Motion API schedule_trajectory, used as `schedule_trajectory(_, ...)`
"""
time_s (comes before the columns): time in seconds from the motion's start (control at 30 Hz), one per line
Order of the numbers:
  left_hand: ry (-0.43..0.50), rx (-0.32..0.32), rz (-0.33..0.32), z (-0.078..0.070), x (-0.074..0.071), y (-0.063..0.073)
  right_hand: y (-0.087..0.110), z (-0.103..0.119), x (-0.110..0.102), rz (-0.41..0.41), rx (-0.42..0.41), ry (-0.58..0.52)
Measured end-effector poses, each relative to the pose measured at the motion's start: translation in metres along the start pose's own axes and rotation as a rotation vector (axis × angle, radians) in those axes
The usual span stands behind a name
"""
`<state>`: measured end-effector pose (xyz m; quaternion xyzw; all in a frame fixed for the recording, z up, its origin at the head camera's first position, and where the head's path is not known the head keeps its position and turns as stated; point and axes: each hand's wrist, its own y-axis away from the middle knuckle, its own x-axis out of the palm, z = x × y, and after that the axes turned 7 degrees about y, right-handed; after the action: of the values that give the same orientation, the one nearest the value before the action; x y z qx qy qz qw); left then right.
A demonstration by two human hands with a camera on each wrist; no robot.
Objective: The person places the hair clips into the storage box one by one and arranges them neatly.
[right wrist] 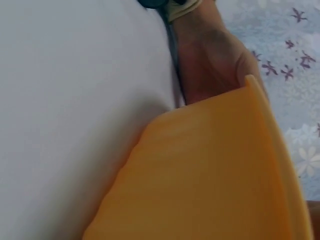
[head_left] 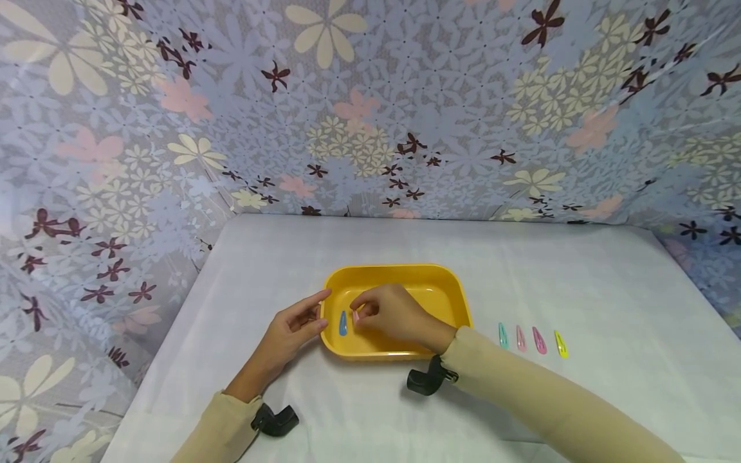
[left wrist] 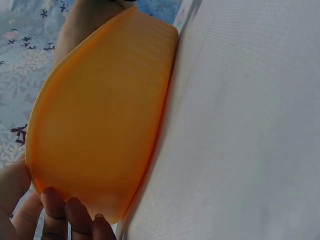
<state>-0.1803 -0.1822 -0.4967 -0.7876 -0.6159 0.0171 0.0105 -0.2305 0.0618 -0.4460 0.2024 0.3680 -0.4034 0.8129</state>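
A yellow plastic tray [head_left: 405, 355] stands on the white cloth. My left hand [head_left: 294, 326] holds its left end, thumb and a fingertip at the rim; in the left wrist view the other fingertips [left wrist: 77, 215] lie against the outer wall. Inside the tray, my right hand [head_left: 393, 312] pinches a small pink hair clip [head_left: 356, 316] low over the floor, partly covered by the fingers. Just left of it a blue snap hair clip [head_left: 343, 323] lies on the tray floor. The tray wall [right wrist: 210, 170] hides the right fingers in the right wrist view.
Right of the tray lie several snap hair clips in a row: a teal clip [head_left: 503, 335], a light pink clip [head_left: 521, 338], a darker pink clip [head_left: 539, 341] and a yellow clip [head_left: 561, 344]. Flowered fabric [head_left: 370, 128] hangs behind the white-covered table [head_left: 278, 251].
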Motion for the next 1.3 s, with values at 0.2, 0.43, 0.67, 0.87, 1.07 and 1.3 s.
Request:
schedule_trajectory(0.2,0.021,0.006,0.008,0.000,-0.001,0.000,-0.005,0.002,0.005,0.022,0.023,0.042)
schedule_trajectory(0.43,0.028,0.015,0.017,0.002,-0.002,0.000,-0.008,0.004,0.008,0.017,0.002,0.075)
schedule_trajectory(0.67,0.029,0.023,0.018,0.001,-0.001,0.000,-0.008,0.003,0.010,0.008,0.006,0.100)
schedule_trajectory(0.87,0.028,0.017,0.011,0.001,0.000,0.001,-0.007,0.003,0.012,0.004,0.009,0.115)
schedule_trajectory(1.07,0.022,0.029,0.016,0.002,0.000,0.001,-0.007,0.001,0.013,0.005,-0.008,0.138)
schedule_trajectory(1.3,0.025,0.035,0.017,0.001,0.000,-0.001,-0.007,0.002,0.012,-0.001,0.004,0.124)
